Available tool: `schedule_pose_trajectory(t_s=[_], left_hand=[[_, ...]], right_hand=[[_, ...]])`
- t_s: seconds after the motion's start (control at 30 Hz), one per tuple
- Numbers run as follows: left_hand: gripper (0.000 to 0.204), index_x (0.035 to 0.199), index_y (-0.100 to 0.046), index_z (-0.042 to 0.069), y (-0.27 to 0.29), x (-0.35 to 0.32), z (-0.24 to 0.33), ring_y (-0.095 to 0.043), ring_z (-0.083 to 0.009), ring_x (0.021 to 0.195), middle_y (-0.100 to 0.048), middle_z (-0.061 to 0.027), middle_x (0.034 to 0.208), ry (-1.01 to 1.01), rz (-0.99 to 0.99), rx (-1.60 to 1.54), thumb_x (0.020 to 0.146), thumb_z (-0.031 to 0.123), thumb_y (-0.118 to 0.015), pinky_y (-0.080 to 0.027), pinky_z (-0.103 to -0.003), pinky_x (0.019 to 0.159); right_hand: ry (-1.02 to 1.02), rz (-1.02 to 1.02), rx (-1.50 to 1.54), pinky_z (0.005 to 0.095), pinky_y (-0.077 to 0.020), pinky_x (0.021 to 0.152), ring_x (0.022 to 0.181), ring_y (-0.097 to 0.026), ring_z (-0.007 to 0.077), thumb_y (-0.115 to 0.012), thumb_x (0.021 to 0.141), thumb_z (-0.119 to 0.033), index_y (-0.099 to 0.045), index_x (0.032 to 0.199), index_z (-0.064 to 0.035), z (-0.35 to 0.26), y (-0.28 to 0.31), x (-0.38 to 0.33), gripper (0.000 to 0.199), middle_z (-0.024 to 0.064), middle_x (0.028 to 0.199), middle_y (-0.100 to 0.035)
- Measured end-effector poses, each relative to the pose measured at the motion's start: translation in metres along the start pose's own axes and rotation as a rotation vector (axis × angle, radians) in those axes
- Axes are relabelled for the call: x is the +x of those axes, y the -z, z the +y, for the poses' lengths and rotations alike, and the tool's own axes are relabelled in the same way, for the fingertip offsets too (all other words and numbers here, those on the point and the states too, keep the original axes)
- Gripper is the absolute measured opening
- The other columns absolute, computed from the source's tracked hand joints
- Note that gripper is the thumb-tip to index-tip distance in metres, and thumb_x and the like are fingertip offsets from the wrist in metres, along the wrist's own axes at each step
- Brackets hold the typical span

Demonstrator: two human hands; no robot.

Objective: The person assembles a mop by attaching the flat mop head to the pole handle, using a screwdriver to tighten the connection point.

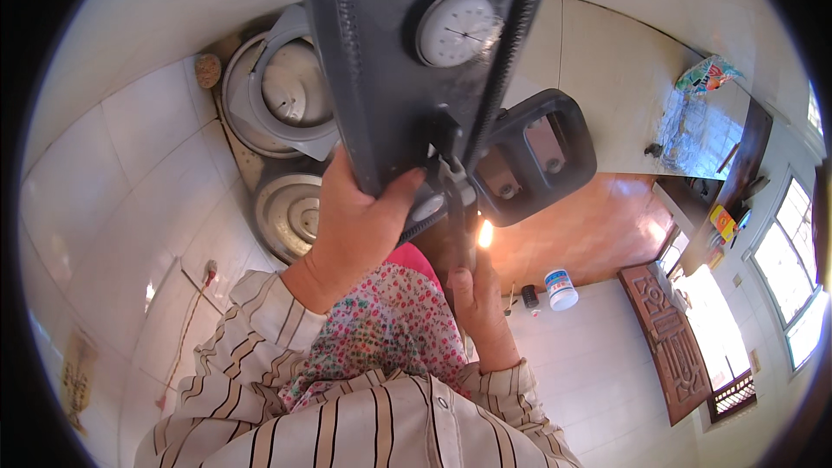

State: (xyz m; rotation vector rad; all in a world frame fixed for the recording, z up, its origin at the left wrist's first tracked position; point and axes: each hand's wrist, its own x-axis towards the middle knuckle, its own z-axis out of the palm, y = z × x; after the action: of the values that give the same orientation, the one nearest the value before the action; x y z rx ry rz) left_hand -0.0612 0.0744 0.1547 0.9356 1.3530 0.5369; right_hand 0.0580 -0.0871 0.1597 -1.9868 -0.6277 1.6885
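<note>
A dark grey metal body (381, 52) with ridged side edges stands tilted before me. A round white dial with a black pointer (457, 30) is set into its face. My left hand (360, 217) is closed on the lower end of this body, thumb over the near edge; its other fingers are mostly hidden. My right hand (481, 312) grips the handles of a pair of pliers (459, 186). The jaws are up against a dark protruding part (442, 132) below the dial; I cannot tell whether they bite on it.
Behind the body, on the right, is a black rounded tray-like piece (542, 152) with two recesses. Round metal pots (286, 208) and a grey ring (260, 78) sit at left. A white tub (562, 290) stands at right, near a carved brown door (667, 342).
</note>
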Motion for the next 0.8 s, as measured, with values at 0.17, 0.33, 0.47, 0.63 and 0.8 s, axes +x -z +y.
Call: schedule_pose_trajectory(t_s=[0.17,0.33,0.47,0.63,0.8], left_hand=[[0.026,0.102,-0.055,-0.002,-0.003,-0.025,0.044,-0.057,-0.0094,0.082,-0.062,-0.0042,0.092,-0.153,-0.024,0.048,0.077,-0.007,-0.056,-0.045,-0.022,0.073],[0.024,0.102,-0.053,-0.001,-0.008,-0.062,0.120,-0.057,-0.0085,0.080,-0.061,-0.0044,0.091,-0.190,0.000,-0.090,0.078,-0.004,-0.057,-0.045,-0.023,0.072],[0.033,0.110,-0.046,0.001,-0.011,-0.112,0.174,-0.056,-0.0209,0.078,-0.058,-0.0125,0.089,-0.221,-0.115,0.062,0.077,-0.005,-0.049,-0.044,-0.028,0.074],[0.034,0.110,-0.046,0.002,-0.018,-0.177,0.238,-0.055,-0.0288,0.074,-0.056,-0.0160,0.086,-0.395,-0.193,0.090,0.077,-0.005,-0.047,-0.044,-0.030,0.071],[0.046,0.116,-0.045,0.006,-0.029,-0.241,0.285,-0.057,-0.0283,0.071,-0.057,-0.0147,0.084,-0.557,-0.336,0.140,0.072,-0.008,-0.047,-0.046,-0.030,0.068]], right_hand=[[0.225,0.047,0.054,0.0244,-0.0323,0.044,0.048,-0.041,0.0102,-0.037,0.089,-0.045,-0.045,0.092,0.0004,-0.012,0.006,-0.011,0.046,0.0027,0.057,-0.041],[0.246,0.042,0.005,0.0264,-0.0342,0.045,0.048,-0.041,0.0107,-0.037,0.091,-0.038,-0.042,0.091,-0.0005,-0.084,0.029,-0.070,0.038,0.0037,0.056,-0.044],[0.330,0.030,0.056,0.0244,-0.0350,0.046,0.049,-0.043,0.0110,-0.036,0.091,-0.025,-0.040,0.099,0.0007,-0.134,0.051,-0.117,0.028,0.0051,0.057,-0.044],[0.558,0.185,-0.023,0.0223,-0.0355,0.046,0.049,-0.042,0.0088,-0.033,0.093,-0.029,-0.039,0.109,0.0039,-0.161,0.059,-0.174,0.037,0.0047,0.068,-0.047],[0.719,0.261,0.086,0.0214,-0.0364,0.048,0.055,-0.044,0.0082,-0.033,0.092,-0.034,-0.041,0.107,0.0004,-0.216,0.088,-0.228,0.039,0.0020,0.066,-0.048]])
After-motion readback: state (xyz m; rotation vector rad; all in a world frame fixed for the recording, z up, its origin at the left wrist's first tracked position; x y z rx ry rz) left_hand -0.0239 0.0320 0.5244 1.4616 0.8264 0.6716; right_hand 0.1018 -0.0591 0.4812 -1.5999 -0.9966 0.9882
